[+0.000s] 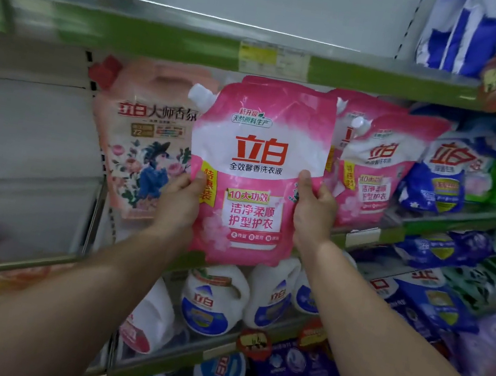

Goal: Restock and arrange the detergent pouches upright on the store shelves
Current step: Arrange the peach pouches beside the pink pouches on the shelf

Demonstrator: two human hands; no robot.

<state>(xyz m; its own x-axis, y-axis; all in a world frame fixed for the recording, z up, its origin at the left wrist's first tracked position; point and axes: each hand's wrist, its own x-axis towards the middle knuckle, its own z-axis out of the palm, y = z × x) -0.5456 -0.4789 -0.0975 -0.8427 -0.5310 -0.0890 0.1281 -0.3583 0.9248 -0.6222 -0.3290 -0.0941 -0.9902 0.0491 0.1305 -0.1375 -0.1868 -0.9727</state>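
Gap on shelf between peach pouch [144, 139] and pink pouches [374, 162]; held pouch [257, 163] fills it.

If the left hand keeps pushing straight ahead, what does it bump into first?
Probably the peach flowery pouch on the shelf behind; the left hand, gripping the pink pouch, points toward it. Depth is hard to judge.

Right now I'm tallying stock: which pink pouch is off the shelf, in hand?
The front pink pouch, gripped at its sides by the left hand and right hand. The other pink pouches stand on the shelf to its right.
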